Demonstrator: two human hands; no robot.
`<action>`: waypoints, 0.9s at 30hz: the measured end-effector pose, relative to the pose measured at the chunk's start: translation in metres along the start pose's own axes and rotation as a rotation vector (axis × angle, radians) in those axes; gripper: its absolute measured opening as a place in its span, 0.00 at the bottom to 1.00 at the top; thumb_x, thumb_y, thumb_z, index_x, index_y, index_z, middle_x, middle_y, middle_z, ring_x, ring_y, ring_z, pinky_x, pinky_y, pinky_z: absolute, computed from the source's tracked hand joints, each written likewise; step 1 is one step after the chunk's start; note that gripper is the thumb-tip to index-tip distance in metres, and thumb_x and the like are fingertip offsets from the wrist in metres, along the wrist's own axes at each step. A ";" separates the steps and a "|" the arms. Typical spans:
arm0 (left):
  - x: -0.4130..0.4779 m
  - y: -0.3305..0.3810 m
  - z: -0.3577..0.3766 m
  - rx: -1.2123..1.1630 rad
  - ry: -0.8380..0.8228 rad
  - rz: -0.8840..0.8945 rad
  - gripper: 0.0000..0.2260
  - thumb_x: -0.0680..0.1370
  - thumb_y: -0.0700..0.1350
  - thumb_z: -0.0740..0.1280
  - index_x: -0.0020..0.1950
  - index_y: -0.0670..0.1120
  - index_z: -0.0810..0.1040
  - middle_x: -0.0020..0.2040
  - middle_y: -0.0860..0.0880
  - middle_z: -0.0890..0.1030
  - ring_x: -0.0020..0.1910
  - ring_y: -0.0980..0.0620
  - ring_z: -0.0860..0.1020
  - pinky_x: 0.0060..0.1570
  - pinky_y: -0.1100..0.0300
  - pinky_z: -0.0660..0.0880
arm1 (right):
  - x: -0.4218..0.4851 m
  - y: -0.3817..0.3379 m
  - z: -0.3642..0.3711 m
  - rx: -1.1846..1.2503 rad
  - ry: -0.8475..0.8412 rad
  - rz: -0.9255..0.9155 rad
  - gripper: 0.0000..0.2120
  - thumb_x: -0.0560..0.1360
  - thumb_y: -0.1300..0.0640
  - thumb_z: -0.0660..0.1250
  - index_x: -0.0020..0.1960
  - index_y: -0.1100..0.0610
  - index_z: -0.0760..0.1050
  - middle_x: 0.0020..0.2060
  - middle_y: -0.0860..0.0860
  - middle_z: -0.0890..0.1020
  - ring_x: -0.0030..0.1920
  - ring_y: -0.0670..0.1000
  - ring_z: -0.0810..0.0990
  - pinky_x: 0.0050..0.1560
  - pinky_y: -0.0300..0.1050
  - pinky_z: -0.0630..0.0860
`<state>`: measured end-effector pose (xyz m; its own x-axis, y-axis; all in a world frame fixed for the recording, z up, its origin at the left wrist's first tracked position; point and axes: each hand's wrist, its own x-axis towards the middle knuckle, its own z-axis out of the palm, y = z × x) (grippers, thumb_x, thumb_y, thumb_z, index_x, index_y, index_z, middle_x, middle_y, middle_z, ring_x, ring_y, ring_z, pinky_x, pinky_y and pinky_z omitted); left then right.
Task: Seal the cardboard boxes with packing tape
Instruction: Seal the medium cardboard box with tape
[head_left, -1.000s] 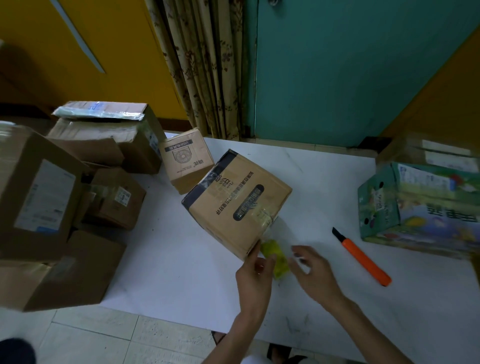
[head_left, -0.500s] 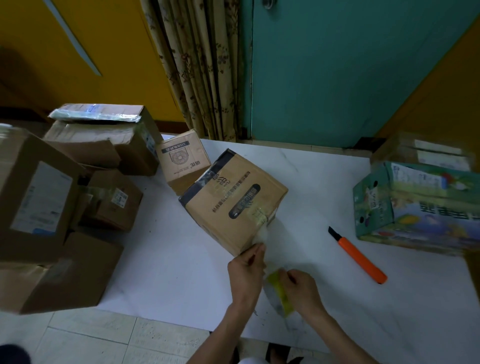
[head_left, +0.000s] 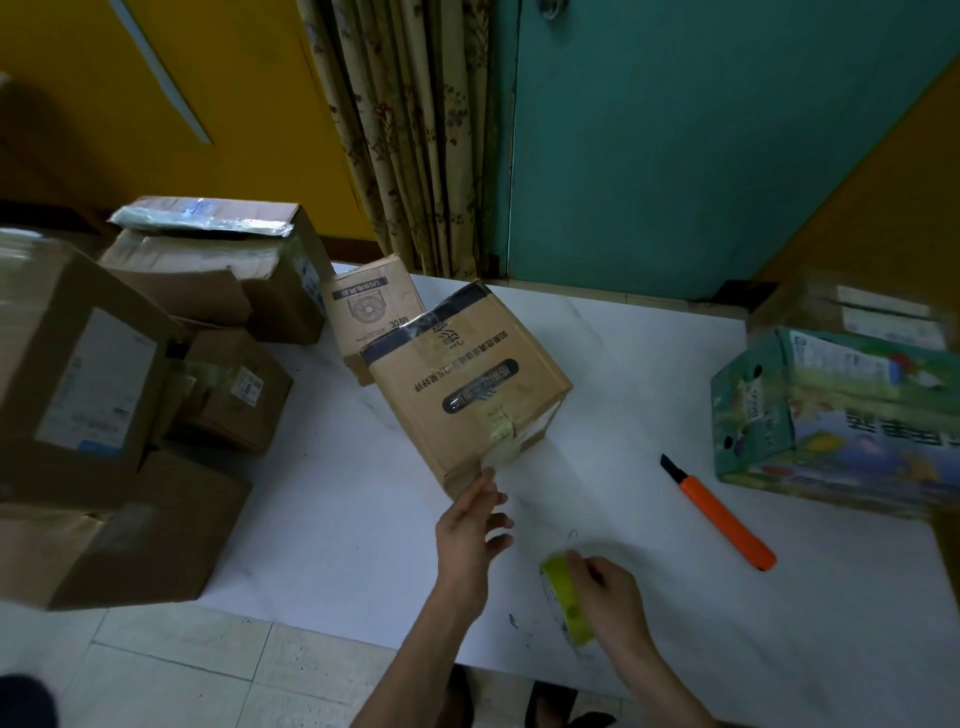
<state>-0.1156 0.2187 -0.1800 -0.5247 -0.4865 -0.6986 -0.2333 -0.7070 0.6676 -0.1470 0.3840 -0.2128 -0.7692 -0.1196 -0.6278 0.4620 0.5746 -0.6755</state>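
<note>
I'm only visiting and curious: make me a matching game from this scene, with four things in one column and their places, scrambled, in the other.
Things:
1. tape roll
2. utility knife
3. green carton
4. cardboard box

Places:
A. at the right edge of the table
B. gripped in the right hand
C. mid-table, with the left hand at its near corner
D. lying flat between cardboard box and green carton

Pairs: 1-B, 2-D, 3-A, 4-C
</note>
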 end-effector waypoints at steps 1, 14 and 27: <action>0.000 0.001 0.000 -0.025 -0.023 -0.067 0.07 0.80 0.40 0.69 0.58 0.43 0.83 0.45 0.44 0.83 0.37 0.46 0.77 0.36 0.56 0.74 | 0.000 -0.001 0.001 -0.010 -0.003 0.000 0.24 0.80 0.51 0.65 0.28 0.53 0.62 0.20 0.42 0.63 0.23 0.43 0.64 0.27 0.37 0.60; 0.013 -0.018 -0.031 0.860 -0.415 0.040 0.06 0.76 0.48 0.75 0.48 0.47 0.88 0.45 0.55 0.86 0.44 0.62 0.80 0.46 0.68 0.73 | -0.018 -0.007 0.013 -0.003 -0.202 -0.132 0.13 0.78 0.52 0.69 0.38 0.58 0.76 0.27 0.44 0.74 0.31 0.45 0.74 0.34 0.44 0.70; 0.011 -0.009 -0.073 1.075 -0.395 0.221 0.09 0.74 0.37 0.72 0.49 0.48 0.89 0.40 0.62 0.84 0.37 0.62 0.81 0.43 0.65 0.79 | -0.019 0.000 0.039 -0.206 -0.229 -0.252 0.06 0.77 0.54 0.67 0.41 0.51 0.79 0.35 0.53 0.81 0.35 0.54 0.79 0.36 0.51 0.75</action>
<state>-0.0589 0.1821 -0.2123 -0.8146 -0.2172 -0.5378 -0.5794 0.2647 0.7708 -0.1152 0.3546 -0.2153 -0.7180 -0.4414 -0.5381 0.1553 0.6521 -0.7421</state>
